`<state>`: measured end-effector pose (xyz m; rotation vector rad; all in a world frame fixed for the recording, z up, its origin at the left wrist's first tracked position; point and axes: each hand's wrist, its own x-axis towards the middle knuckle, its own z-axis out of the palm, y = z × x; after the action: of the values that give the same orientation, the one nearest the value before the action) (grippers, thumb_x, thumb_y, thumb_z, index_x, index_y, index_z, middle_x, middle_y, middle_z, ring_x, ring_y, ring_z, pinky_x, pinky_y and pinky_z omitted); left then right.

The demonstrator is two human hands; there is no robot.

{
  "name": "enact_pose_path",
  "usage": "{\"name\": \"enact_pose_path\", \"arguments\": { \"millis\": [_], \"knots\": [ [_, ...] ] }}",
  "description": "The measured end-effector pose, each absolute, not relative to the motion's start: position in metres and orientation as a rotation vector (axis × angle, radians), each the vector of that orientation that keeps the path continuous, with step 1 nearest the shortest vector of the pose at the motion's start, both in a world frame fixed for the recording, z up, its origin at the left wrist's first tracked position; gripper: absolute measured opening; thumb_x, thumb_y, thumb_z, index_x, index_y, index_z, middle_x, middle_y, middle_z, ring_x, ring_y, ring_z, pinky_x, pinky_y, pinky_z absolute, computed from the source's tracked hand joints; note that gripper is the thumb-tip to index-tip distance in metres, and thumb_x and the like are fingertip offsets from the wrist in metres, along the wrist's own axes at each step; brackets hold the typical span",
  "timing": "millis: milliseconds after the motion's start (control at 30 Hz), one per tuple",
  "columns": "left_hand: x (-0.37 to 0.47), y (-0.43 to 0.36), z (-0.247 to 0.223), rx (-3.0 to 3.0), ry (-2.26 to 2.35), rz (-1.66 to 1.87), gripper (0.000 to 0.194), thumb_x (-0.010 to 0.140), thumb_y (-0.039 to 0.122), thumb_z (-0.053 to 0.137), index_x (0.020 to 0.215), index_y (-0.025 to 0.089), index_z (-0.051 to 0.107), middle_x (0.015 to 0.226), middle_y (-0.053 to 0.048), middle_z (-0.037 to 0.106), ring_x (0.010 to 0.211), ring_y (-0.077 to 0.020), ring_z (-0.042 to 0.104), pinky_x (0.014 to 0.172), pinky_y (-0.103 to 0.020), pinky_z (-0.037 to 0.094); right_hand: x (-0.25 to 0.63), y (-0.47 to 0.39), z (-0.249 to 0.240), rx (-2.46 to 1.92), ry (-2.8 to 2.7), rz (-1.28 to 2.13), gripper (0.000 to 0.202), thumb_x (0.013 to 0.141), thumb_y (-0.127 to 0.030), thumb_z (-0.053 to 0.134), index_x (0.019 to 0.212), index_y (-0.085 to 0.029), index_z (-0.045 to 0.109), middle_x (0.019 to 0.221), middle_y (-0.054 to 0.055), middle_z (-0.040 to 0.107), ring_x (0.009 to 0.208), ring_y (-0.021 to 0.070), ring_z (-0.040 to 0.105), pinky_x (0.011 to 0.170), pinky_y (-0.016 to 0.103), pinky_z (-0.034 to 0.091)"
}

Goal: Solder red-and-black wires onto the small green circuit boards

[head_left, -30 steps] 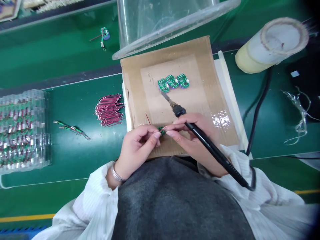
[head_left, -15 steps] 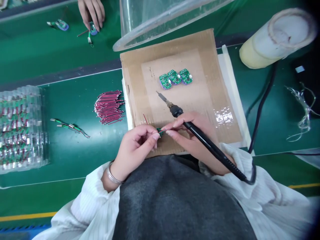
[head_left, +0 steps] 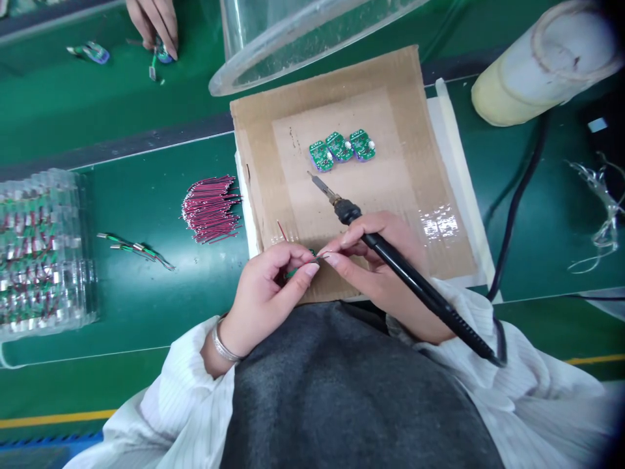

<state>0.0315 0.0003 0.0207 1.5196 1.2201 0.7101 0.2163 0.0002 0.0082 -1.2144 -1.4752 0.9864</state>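
Observation:
Low over the front of the cardboard, my left hand (head_left: 268,280) is closed in a pinch on a small green circuit board (head_left: 313,252), mostly covered by the fingers. A red wire (head_left: 282,229) sticks up behind those fingers, and a bit of green shows inside the grip. Thumb and forefinger of my right hand (head_left: 381,260) meet the left fingertips at a thin wire end. That same right hand also carries a black soldering iron (head_left: 405,267), its tip pointing up and left, away from the held board. Three green circuit boards (head_left: 340,148) lie side by side farther up the cardboard.
Left of the cardboard (head_left: 400,104) lie a pile of red-and-black wires (head_left: 209,208), several green wire pieces (head_left: 137,247) and stacked clear trays (head_left: 43,254). A clear plastic bin (head_left: 293,55) and white cylinder (head_left: 532,65) stand behind. Another person's hand (head_left: 155,23) touches a board.
The red wire pinched between my fingertips has gone from there; a darker thin wire end shows instead. Both hands stay nearly in place. The whole view has shifted slightly.

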Motion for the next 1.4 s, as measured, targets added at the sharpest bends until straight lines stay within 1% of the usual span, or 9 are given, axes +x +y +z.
{"name": "enact_pose_path", "arguments": {
  "millis": [133,433,500,667,1000,1067,1200,1267,1400],
  "knots": [
    [0.032,-0.001,0.019,1.614,1.247,0.746,0.007,0.089,0.024,0.061,0.09,0.017,0.063,0.07,0.001,0.062,0.061,-0.0088,0.056,0.058,-0.02,0.045,0.218,0.0,0.008,-1.21,-1.49,1.0,0.019,0.08,-0.015,0.072,0.089,-0.022,0.057,0.082,-0.002,0.067,0.075,0.0124,0.067,0.065,0.024,0.056],
    [0.034,-0.001,0.02,1.69,1.254,0.794,0.005,0.089,0.017,0.058,0.085,0.017,0.062,0.065,0.003,0.06,0.057,-0.0066,0.053,0.056,-0.018,0.044,0.218,0.0,0.012,-1.215,-1.624,0.895,0.011,0.079,-0.015,0.071,0.085,-0.02,0.063,0.078,-0.002,0.066,0.071,0.0105,0.063,0.062,0.022,0.054],
    [0.034,-0.001,0.021,1.705,1.251,0.792,0.007,0.088,0.016,0.057,0.083,0.016,0.061,0.065,0.003,0.06,0.058,-0.0064,0.053,0.056,-0.017,0.044,0.218,0.0,0.012,-1.216,-1.635,0.881,0.014,0.078,-0.014,0.072,0.086,-0.021,0.062,0.079,-0.002,0.066,0.072,0.0109,0.064,0.063,0.022,0.055],
    [0.035,0.0,0.022,1.76,1.235,0.793,0.008,0.087,0.012,0.057,0.081,0.016,0.061,0.066,0.003,0.06,0.059,-0.0055,0.054,0.057,-0.016,0.043,0.219,-0.003,0.006,-1.133,-1.442,1.09,0.028,0.076,-0.015,0.074,0.096,-0.023,0.057,0.087,-0.001,0.068,0.078,0.0151,0.07,0.065,0.025,0.06],
    [0.033,0.001,0.023,1.748,1.269,0.743,0.009,0.089,0.018,0.059,0.081,0.016,0.063,0.065,0.003,0.062,0.057,-0.0059,0.054,0.056,-0.017,0.043,0.22,-0.001,0.009,-1.26,-1.683,0.73,0.018,0.077,-0.014,0.073,0.086,-0.022,0.06,0.075,-0.004,0.067,0.068,0.0099,0.065,0.063,0.02,0.054],
    [0.027,0.001,0.024,1.717,1.34,0.709,0.01,0.089,0.019,0.059,0.08,0.016,0.063,0.064,0.003,0.061,0.056,-0.0067,0.053,0.056,-0.019,0.042,0.224,0.0,0.004,-1.271,-1.827,0.695,0.015,0.081,-0.016,0.071,0.092,-0.022,0.062,0.082,-0.002,0.069,0.072,0.011,0.065,0.069,0.022,0.054],
    [0.018,0.0,0.024,1.705,1.435,0.619,0.011,0.088,0.019,0.057,0.079,0.016,0.063,0.063,0.003,0.059,0.054,-0.0069,0.05,0.054,-0.02,0.04,0.227,0.0,-0.012,-1.184,-2.114,0.738,0.022,0.087,-0.013,0.061,0.106,-0.022,0.057,0.104,0.002,0.07,0.094,0.0188,0.064,0.084,0.032,0.052],
    [0.018,0.0,0.022,1.737,1.42,0.571,0.011,0.087,0.018,0.057,0.079,0.016,0.062,0.063,0.004,0.058,0.054,-0.0068,0.05,0.054,-0.019,0.039,0.225,-0.001,-0.016,-1.166,-2.159,0.78,0.023,0.087,-0.012,0.059,0.108,-0.023,0.056,0.106,0.002,0.069,0.097,0.0202,0.062,0.086,0.034,0.051],
    [0.024,0.001,0.019,1.821,1.403,0.456,0.01,0.086,0.018,0.056,0.08,0.017,0.063,0.063,0.003,0.06,0.056,-0.0079,0.054,0.056,-0.02,0.04,0.226,-0.003,-0.013,-1.225,-2.095,0.771,0.023,0.09,-0.016,0.058,0.111,-0.022,0.057,0.104,0.002,0.07,0.094,0.0174,0.065,0.086,0.03,0.052]
  ]
}}
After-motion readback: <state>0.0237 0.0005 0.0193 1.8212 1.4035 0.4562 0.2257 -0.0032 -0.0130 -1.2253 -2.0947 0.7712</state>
